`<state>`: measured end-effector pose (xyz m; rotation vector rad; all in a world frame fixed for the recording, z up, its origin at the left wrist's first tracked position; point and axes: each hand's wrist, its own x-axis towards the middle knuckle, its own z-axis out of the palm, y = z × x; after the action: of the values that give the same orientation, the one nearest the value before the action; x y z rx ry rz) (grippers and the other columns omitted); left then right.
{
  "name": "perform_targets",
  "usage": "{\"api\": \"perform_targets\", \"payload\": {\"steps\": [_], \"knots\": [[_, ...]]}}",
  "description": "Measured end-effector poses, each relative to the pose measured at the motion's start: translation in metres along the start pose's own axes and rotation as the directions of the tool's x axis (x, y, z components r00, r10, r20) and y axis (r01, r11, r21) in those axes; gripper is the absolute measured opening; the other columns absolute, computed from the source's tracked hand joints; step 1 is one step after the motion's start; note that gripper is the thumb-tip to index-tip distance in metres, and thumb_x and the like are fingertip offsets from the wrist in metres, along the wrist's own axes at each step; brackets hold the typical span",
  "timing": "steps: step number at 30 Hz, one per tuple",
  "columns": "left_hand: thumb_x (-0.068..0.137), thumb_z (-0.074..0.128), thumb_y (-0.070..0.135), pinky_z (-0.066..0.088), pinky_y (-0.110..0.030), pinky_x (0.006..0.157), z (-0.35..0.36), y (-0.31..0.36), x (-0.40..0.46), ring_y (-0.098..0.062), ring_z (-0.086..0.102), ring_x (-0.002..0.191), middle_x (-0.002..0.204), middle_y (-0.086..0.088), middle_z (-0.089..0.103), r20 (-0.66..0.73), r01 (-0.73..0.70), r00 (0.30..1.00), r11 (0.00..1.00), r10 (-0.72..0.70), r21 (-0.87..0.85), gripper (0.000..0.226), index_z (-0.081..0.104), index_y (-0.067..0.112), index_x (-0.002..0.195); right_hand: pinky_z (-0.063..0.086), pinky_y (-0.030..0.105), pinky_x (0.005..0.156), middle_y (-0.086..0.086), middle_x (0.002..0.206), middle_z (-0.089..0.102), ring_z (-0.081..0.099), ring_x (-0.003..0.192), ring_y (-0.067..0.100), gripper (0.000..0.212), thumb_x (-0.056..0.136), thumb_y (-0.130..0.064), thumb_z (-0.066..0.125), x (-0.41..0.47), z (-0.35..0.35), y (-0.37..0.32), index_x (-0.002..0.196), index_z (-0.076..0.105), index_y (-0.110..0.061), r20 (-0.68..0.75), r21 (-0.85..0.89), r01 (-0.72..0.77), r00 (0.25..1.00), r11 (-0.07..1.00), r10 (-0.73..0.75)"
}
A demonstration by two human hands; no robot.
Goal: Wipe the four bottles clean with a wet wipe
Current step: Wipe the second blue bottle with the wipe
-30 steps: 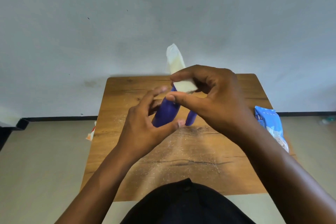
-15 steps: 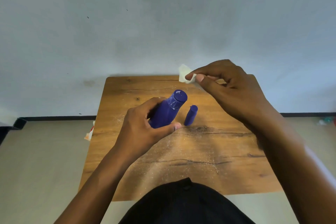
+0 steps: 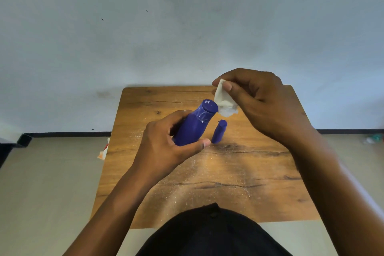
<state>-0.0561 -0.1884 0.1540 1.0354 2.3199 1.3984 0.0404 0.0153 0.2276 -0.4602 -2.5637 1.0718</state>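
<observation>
Fingers and thumb of the left hand wrap around the lower body of a purple bottle, clasping it above the bench with its capped end tilted up and away toward the wall. A band of clear film shows around the bottle's neck, just under the flat cap. The right hand is raised beside and slightly beyond that cap, its thumb and forefinger pinching a folded white wet wipe. The wipe hangs down from the pinch, and its loose lower edge sits right next to the cap's rim; whether it actually touches the cap cannot be told from here. The other fingers of the right hand are curled in toward the palm.

Just right of the held bottle, between the two hands, a second, smaller purple bottle appears against the wooden top, leaning in the same direction; its lower end is hidden behind the left thumb tip. The bench is brown wood with dark grain lines and a pale, dusty scatter across its middle. Off its left edge, something small in orange and white lies on the pale floor. A dark garment on the person fills the bottom of the view.
</observation>
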Motion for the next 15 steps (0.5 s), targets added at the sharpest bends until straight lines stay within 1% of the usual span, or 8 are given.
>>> {"api": "perform_targets", "payload": {"steps": [2, 3, 5, 6, 9, 12, 14, 15], "knots": [[0.068, 0.083, 0.064, 0.053, -0.007, 0.076, -0.001, 0.002, 0.000, 0.006, 0.065, 0.103, 0.106, 0.033, 0.068, -0.034, -0.016, 0.999, 1.000, 0.016, 0.003, 0.054, 0.058, 0.056, 0.115, 0.049, 0.006, 0.076, -0.023, 0.107, 0.072, 0.062, 0.093, -0.013, 0.020, 0.108, -0.026, 0.058, -0.001, 0.002, 0.000, 0.116, 0.075, -0.032, 0.056, -0.092, 0.102, 0.994, 0.990, -0.097], [0.070, 0.084, 0.063, 0.053, -0.008, 0.077, -0.002, 0.003, 0.000, 0.004, 0.065, 0.103, 0.107, 0.032, 0.068, -0.050, -0.033, 0.998, 0.999, 0.033, 0.007, 0.055, 0.058, 0.053, 0.118, 0.051, 0.010, 0.079, -0.021, 0.108, 0.072, 0.062, 0.093, -0.009, 0.019, 0.107, -0.024, 0.060, 0.000, 0.005, 0.002, 0.117, 0.075, -0.031, 0.061, -0.117, 0.140, 0.989, 0.983, -0.133], [0.073, 0.084, 0.062, 0.053, -0.008, 0.078, -0.003, 0.009, 0.000, 0.001, 0.065, 0.106, 0.110, 0.032, 0.067, -0.075, -0.077, 0.994, 0.997, 0.076, -0.007, 0.055, 0.058, 0.051, 0.120, 0.057, 0.027, 0.083, -0.010, 0.109, 0.072, 0.062, 0.097, 0.002, 0.021, 0.105, -0.020, 0.062, 0.001, 0.014, 0.010, 0.119, 0.077, -0.025, 0.021, -0.138, 0.181, 0.983, 0.974, -0.180], [0.074, 0.084, 0.062, 0.053, -0.009, 0.079, -0.004, 0.012, 0.000, 0.000, 0.066, 0.107, 0.112, 0.032, 0.067, -0.077, -0.095, 0.993, 0.995, 0.093, -0.024, 0.054, 0.059, 0.050, 0.120, 0.057, 0.032, 0.081, -0.007, 0.107, 0.071, 0.062, 0.097, 0.007, 0.020, 0.104, -0.020, 0.063, 0.002, 0.018, 0.013, 0.118, 0.077, -0.025, -0.008, -0.141, 0.180, 0.983, 0.974, -0.183], [0.073, 0.086, 0.058, 0.054, -0.013, 0.083, -0.006, 0.022, -0.001, -0.007, 0.067, 0.109, 0.116, 0.027, 0.069, -0.027, -0.160, 0.987, 0.986, 0.159, -0.053, 0.056, 0.061, 0.045, 0.122, 0.053, 0.028, 0.078, -0.013, 0.100, 0.071, 0.065, 0.094, 0.009, 0.018, 0.102, -0.021, 0.067, 0.002, 0.024, 0.016, 0.115, 0.079, -0.023, -0.079, -0.066, 0.135, 0.987, 0.989, -0.140], [0.074, 0.086, 0.054, 0.055, -0.014, 0.085, -0.005, 0.025, -0.001, -0.004, 0.066, 0.111, 0.118, 0.033, 0.067, 0.027, -0.194, 0.980, 0.980, 0.195, -0.045, 0.056, 0.058, 0.051, 0.122, 0.056, 0.023, 0.080, -0.015, 0.101, 0.075, 0.070, 0.094, 0.004, 0.015, 0.102, -0.024, 0.069, 0.000, 0.030, 0.017, 0.113, 0.080, -0.023, -0.091, 0.036, 0.068, 0.994, 0.997, -0.065], [0.072, 0.086, 0.054, 0.054, -0.013, 0.084, -0.003, 0.022, 0.000, -0.002, 0.066, 0.111, 0.118, 0.037, 0.065, 0.038, -0.192, 0.980, 0.981, 0.193, -0.032, 0.059, 0.057, 0.054, 0.124, 0.056, 0.020, 0.077, -0.015, 0.098, 0.077, 0.071, 0.091, 0.002, 0.012, 0.102, -0.024, 0.070, -0.001, 0.034, 0.017, 0.109, 0.079, -0.022, -0.106, 0.106, 0.037, 0.994, 0.994, -0.025], [0.072, 0.087, 0.054, 0.055, -0.013, 0.083, -0.001, 0.020, -0.001, -0.003, 0.066, 0.112, 0.119, 0.036, 0.066, 0.042, -0.188, 0.981, 0.982, 0.189, -0.030, 0.062, 0.057, 0.054, 0.126, 0.056, 0.017, 0.075, -0.016, 0.095, 0.077, 0.072, 0.088, 0.001, 0.010, 0.102, -0.024, 0.070, -0.002, 0.035, 0.017, 0.107, 0.079, -0.023, -0.128, 0.143, 0.026, 0.992, 0.989, -0.008]]}}
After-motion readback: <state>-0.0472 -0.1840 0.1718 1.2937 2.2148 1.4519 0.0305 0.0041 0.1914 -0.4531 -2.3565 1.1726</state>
